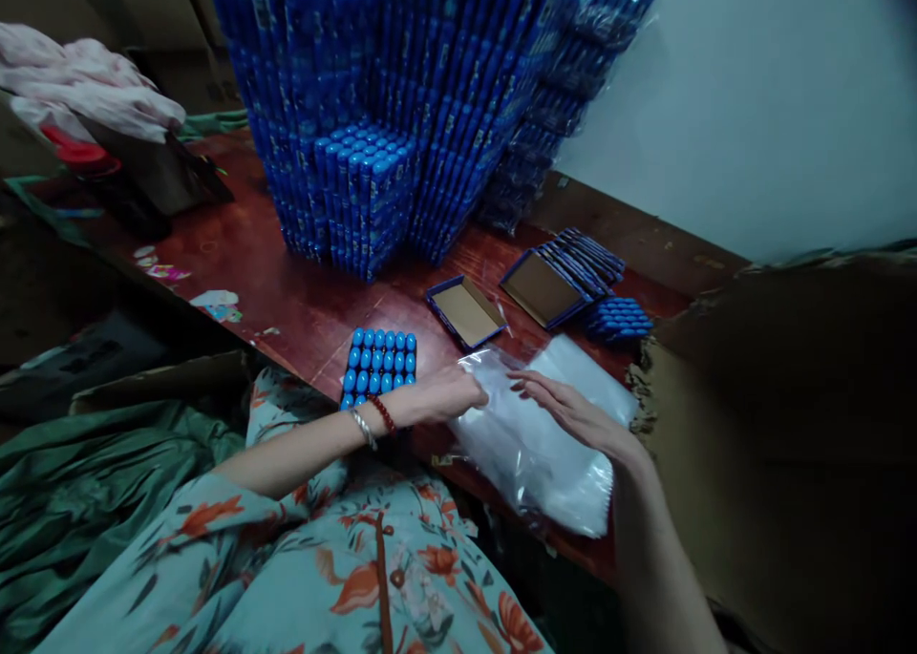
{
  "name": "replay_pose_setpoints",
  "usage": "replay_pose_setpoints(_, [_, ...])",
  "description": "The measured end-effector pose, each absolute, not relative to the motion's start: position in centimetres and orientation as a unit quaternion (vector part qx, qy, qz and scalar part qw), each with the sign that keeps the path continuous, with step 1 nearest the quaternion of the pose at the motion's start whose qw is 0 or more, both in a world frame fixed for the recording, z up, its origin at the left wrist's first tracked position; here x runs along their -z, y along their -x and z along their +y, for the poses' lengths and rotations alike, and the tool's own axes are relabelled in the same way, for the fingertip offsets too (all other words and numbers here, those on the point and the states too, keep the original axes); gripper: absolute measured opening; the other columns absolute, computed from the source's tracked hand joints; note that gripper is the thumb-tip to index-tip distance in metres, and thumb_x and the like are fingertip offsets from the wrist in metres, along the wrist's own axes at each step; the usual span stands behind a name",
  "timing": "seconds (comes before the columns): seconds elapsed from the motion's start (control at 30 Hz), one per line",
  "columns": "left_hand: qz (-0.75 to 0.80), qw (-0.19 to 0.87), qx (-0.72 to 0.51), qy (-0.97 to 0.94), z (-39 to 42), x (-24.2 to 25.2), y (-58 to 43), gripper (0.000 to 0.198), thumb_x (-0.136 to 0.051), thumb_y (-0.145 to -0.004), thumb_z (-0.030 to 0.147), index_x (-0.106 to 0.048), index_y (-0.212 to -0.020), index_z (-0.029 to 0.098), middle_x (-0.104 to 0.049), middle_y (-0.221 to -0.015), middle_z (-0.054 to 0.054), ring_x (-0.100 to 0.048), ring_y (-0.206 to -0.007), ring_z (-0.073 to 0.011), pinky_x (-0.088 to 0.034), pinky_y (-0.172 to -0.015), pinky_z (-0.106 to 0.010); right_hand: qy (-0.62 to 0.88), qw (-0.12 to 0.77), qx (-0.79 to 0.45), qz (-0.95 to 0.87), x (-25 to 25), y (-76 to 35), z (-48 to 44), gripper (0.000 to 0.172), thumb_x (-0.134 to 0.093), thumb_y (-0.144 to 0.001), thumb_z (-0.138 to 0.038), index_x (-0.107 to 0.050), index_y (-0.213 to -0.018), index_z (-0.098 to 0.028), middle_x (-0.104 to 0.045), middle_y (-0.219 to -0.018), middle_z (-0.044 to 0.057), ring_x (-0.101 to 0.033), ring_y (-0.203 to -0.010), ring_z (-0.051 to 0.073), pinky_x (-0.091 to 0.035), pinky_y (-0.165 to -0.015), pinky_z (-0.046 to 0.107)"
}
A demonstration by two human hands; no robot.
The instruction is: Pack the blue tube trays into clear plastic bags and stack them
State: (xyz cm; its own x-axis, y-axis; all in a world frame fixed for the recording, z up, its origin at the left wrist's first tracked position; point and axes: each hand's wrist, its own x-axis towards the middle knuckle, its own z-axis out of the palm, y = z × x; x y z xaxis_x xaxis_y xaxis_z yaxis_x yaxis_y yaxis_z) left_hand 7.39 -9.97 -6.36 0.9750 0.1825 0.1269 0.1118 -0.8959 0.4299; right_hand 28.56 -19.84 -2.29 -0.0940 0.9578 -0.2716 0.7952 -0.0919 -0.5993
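My left hand (453, 393), with a red bead bracelet and a silver bangle at the wrist, has its fingers curled closed on the edge of a clear plastic bag (494, 444). Stretched out over the same pile of bags is my right hand (563, 411), fingers extended and lying on or just above the plastic. Beneath my left forearm sits a block of blue-capped pieces (379, 360) in rows, partly covered by the wrist. A shallow open cardboard tray (469, 312) lies just beyond my hands.
Tall stacks of blue wrapped packs (315, 110) rise at the back of the red table (236, 196). More trays (544, 286) and another blue block (620, 320) lie at right, beside a large cardboard box (688, 415). A red-lidded bottle (107, 181) stands far left.
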Motion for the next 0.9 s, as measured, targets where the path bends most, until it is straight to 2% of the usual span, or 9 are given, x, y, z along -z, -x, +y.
replay_pose_setpoints(0.07, [0.043,0.158,-0.074,-0.984,-11.9,7.2,-6.6,0.016,-0.051,-0.083,0.007,-0.063,-0.079,0.016,-0.068,-0.08,-0.005,-0.06,-0.077,-0.0185,-0.045,-0.073,-0.03,0.73,0.092,-0.257,-0.626,6.0,-29.6,-21.0,0.062,-0.046,-0.084,-0.058,-0.046,-0.134,-0.021,-0.047,-0.138,0.014,-0.042,-0.127,0.03,-0.036,-0.1,0.046])
replay_pose_setpoints(0.17, [0.011,0.131,-0.081,-0.988,-15.0,8.5,-5.2,0.006,-0.056,-0.083,0.012,-0.061,-0.083,0.016,-0.067,-0.085,-0.006,-0.059,-0.083,-0.0199,-0.043,-0.081,-0.034,0.778,0.033,-0.176,-0.602,12.0,-29.5,-23.0,0.076,-0.061,-0.075,-0.056,-0.039,-0.139,-0.022,-0.033,-0.148,0.015,-0.027,-0.136,0.037,-0.028,-0.102,0.059])
replay_pose_setpoints(0.23, [0.0,0.118,-0.089,-0.989,-16.4,9.2,-4.3,0.004,-0.058,-0.083,0.013,-0.059,-0.084,0.016,-0.066,-0.086,-0.005,-0.058,-0.085,-0.0197,-0.042,-0.085,-0.034,0.795,0.063,-0.112,-0.592,14.7,-28.8,-24.1,0.071,-0.058,-0.078,-0.055,-0.039,-0.138,-0.02,-0.039,-0.143,0.016,-0.033,-0.131,0.035,-0.031,-0.1,0.057])
replay_pose_setpoints(0.33, [-0.01,0.103,-0.083,-0.991,-17.0,9.8,-3.5,0.005,-0.057,-0.083,0.012,-0.059,-0.085,0.015,-0.065,-0.085,-0.004,-0.058,-0.083,-0.019,-0.041,-0.085,-0.034,0.799,0.145,-0.057,-0.581,16.5,-28.0,-24.8,0.047,-0.046,-0.087,-0.049,-0.054,-0.119,-0.015,-0.058,-0.114,0.015,-0.051,-0.107,0.028,-0.043,-0.089,0.043])
replay_pose_setpoints(0.4, [-0.006,0.089,-0.08,-0.993,-16.9,9.9,-3.6,0.006,-0.055,-0.085,0.012,-0.06,-0.085,0.015,-0.065,-0.084,-0.004,-0.058,-0.082,-0.0193,-0.04,-0.086,-0.034,0.775,0.167,-0.071,-0.606,16.6,-28.0,-24.8,0.032,-0.039,-0.092,-0.04,-0.059,-0.099,-0.016,-0.061,-0.093,0.01,-0.055,-0.09,0.022,-0.045,-0.08,0.034])
replay_pose_setpoints(0.47, [0.008,0.078,-0.085,-0.993,-16.5,10.0,-4.4,0.007,-0.054,-0.086,0.013,-0.061,-0.084,0.015,-0.065,-0.084,-0.005,-0.058,-0.085,-0.0206,-0.04,-0.087,-0.035,0.756,0.156,-0.051,-0.634,16.2,-28.8,-24.5,0.027,-0.035,-0.093,-0.032,-0.058,-0.088,-0.018,-0.06,-0.085,0.008,-0.055,-0.082,0.02,-0.044,-0.075,0.03])
replay_pose_setpoints(0.67, [0.093,0.095,-0.067,-0.989,-15.3,10.7,-11.8,0.022,-0.042,-0.09,0.01,-0.064,-0.09,0.012,-0.067,-0.093,-0.009,-0.058,-0.095,-0.0223,-0.039,-0.09,-0.035,0.787,0.086,0.095,-0.603,11.8,-36.1,-22.0,0.028,-0.033,-0.091,-0.025,-0.059,-0.089,-0.014,-0.059,-0.087,0.014,-0.05,-0.085,0.024,-0.039,-0.075,0.033])
replay_pose_setpoints(0.77, [0.122,0.107,-0.07,-0.984,-14.8,11.3,-15.8,0.028,-0.036,-0.091,0.007,-0.064,-0.096,0.011,-0.067,-0.099,-0.011,-0.057,-0.102,-0.0219,-0.036,-0.096,-0.037,0.818,-0.017,0.137,-0.558,8.9,-39.6,-20.4,0.028,-0.036,-0.091,-0.026,-0.06,-0.095,-0.012,-0.059,-0.093,0.017,-0.049,-0.09,0.027,-0.038,-0.076,0.037])
replay_pose_setpoints(0.9, [0.139,0.12,-0.065,-0.981,-14.7,12.0,-17.0,0.026,-0.041,-0.087,0.004,-0.062,-0.101,0.012,-0.065,-0.107,-0.011,-0.056,-0.107,-0.0227,-0.032,-0.104,-0.041,0.847,-0.099,0.111,-0.511,7.9,-40.4,-19.8,0.044,-0.043,-0.09,-0.034,-0.047,-0.128,-0.013,-0.05,-0.126,0.022,-0.043,-0.115,0.036,-0.037,-0.086,0.054])
